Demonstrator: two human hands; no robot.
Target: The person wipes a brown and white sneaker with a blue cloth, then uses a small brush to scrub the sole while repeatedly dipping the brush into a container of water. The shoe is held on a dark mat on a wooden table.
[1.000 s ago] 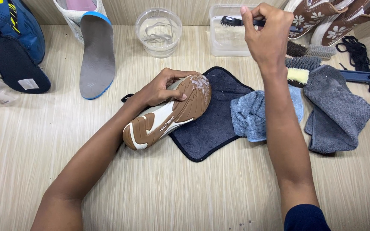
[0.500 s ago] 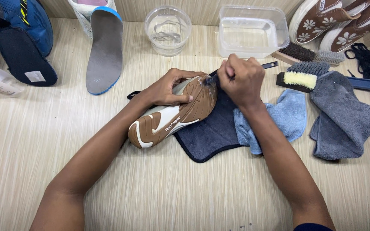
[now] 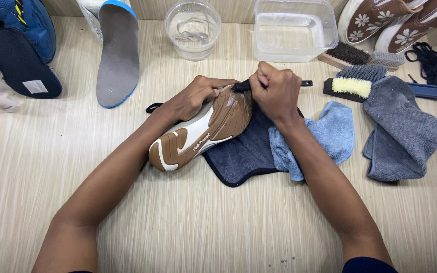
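A shoe [image 3: 203, 131] lies sole up on a dark blue cloth [image 3: 244, 156] in the middle of the table; its sole is brown and white. My left hand [image 3: 190, 98] grips the shoe's far side and steadies it. My right hand [image 3: 276, 91] is closed around a small black brush [image 3: 243, 86], whose head touches the wet toe end of the sole. The brush's black handle end [image 3: 307, 83] sticks out to the right of my fist.
Light blue cloth [image 3: 324, 134] and grey cloth [image 3: 403, 131] lie right of the shoe, with brushes [image 3: 352, 83] behind. A clear tub [image 3: 292, 28] and round bowl [image 3: 193, 25] of water stand at the back. Grey insole [image 3: 117, 50], blue shoe [image 3: 24, 25] at left; brown floral shoes [image 3: 380, 20] back right.
My right hand came back from the clear tub with the small brush and brought it down onto the toe of the sole. My left hand kept holding the shoe.
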